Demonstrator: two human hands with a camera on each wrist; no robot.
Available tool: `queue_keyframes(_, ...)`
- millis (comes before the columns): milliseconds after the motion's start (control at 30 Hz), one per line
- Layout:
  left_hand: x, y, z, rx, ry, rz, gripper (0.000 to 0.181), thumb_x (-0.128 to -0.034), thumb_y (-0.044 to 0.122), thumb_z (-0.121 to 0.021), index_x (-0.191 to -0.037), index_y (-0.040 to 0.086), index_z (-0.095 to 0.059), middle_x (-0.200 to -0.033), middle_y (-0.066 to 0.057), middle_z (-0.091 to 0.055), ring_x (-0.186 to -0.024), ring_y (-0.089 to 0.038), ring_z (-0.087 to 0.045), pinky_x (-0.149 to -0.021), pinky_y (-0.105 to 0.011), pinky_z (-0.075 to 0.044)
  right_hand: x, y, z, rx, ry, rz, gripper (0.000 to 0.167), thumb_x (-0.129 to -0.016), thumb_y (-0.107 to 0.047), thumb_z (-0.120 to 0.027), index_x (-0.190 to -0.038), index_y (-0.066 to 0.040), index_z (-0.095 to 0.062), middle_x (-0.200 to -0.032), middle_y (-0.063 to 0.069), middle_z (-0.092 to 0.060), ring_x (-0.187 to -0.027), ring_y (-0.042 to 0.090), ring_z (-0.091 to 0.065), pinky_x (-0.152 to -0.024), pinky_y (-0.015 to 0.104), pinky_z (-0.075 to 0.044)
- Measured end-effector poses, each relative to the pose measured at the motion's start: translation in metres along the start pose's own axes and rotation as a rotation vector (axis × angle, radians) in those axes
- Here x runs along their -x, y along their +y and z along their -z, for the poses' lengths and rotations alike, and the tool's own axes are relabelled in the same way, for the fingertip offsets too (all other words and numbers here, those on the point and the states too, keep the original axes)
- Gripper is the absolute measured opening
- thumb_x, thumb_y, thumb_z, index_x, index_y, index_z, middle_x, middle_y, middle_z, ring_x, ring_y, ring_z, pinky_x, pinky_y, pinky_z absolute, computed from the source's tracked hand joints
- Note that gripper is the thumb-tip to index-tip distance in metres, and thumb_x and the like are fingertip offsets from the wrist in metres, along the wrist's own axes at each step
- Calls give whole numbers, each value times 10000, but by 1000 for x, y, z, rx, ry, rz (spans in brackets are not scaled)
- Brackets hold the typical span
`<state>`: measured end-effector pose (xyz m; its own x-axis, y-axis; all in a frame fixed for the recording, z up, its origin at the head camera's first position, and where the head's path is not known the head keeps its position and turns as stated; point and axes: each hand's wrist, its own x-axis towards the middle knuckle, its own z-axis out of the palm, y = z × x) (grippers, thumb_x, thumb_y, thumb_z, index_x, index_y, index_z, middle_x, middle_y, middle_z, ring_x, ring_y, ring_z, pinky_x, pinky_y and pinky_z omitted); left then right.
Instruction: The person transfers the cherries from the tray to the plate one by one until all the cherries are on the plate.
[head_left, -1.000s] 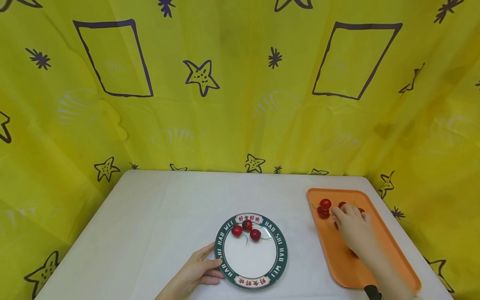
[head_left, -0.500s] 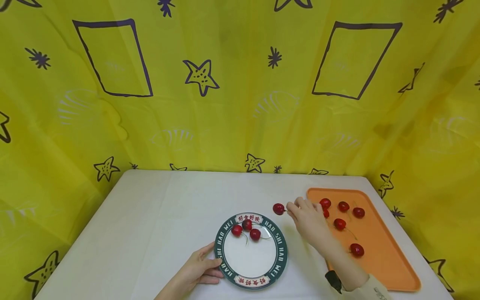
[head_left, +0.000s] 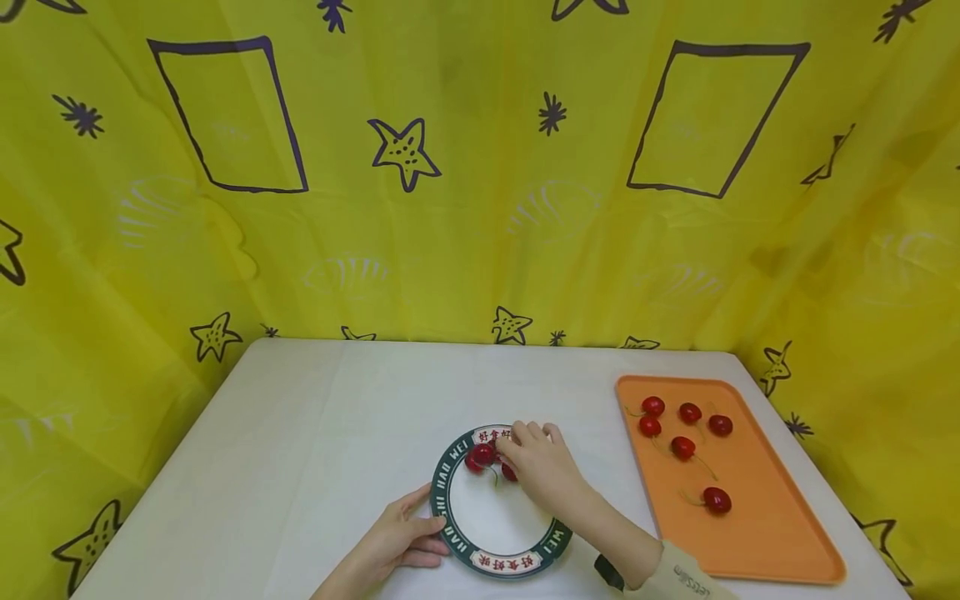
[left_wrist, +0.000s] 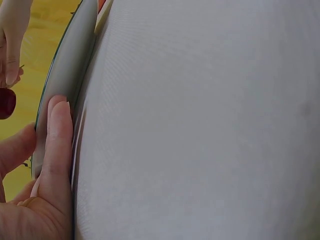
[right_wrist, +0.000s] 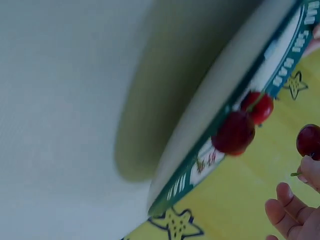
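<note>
A white plate with a green lettered rim [head_left: 462, 547] lies on the table. My left hand [head_left: 397, 537] grips its left edge, thumb on the rim; the left wrist view shows fingers [left_wrist: 59, 145] against the plate's underside [left_wrist: 75, 60]. My right hand [head_left: 546, 468] is over the plate's upper right. It pinches a dark red cherry [head_left: 483, 454] by the stem, which the right wrist view shows as a cherry [right_wrist: 308, 141] at the fingertips. Beneath are cherries on the plate, one at the left [head_left: 473, 463] and one partly hidden by the hand [head_left: 509, 472].
To the right lies an orange tray [head_left: 757, 546] with several stemmed cherries, one of them [head_left: 717, 500] lower than the others. A yellow patterned curtain [head_left: 480, 250] hangs behind the white table [head_left: 337, 417] and along both sides.
My right hand has moved left from the tray to above the plate, carrying a cherry by its stem. My left hand has stayed at the plate's edge.
</note>
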<state>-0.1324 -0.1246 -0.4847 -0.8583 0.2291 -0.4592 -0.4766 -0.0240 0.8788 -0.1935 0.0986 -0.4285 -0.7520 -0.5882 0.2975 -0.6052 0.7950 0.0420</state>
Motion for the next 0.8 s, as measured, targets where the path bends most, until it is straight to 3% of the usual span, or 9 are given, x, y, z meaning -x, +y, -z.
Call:
queue_keyframes(333,-2,-1,0,-5,9,11,758,-857,99,-624,-1443,-3,-155,-750,-101,-679,-658,-200,-673,-630,-342,-582,-3,-24,-15,-23,-85,39,96,-878,-258,-572,-962,-235,-612,-915,-19,-531,-935,178,-516,-915,456,-430)
queue_keyframes(600,-4,-2,1,-22,21,33,762,-862,120,-624,-1447,8,-149,-759,-96,-681,-669,-211,-674,-635,-338,-581,-1,-34,-26,8,-178,38,207,-881,-205,-552,-1078,-210,-616,-1071,39,-573,-1033,217,-521,-950,482,-414)
queue_keyframes(800,-5,-2,1,-19,19,29,768,-862,119,-623,-1448,7,-140,-769,-108,-683,-673,-216,-675,-636,-339,-581,0,-38,-30,47,-218,27,239,-860,-216,-569,-1094,-193,-610,-1134,69,-577,-1033,222,-504,-925,432,-399)
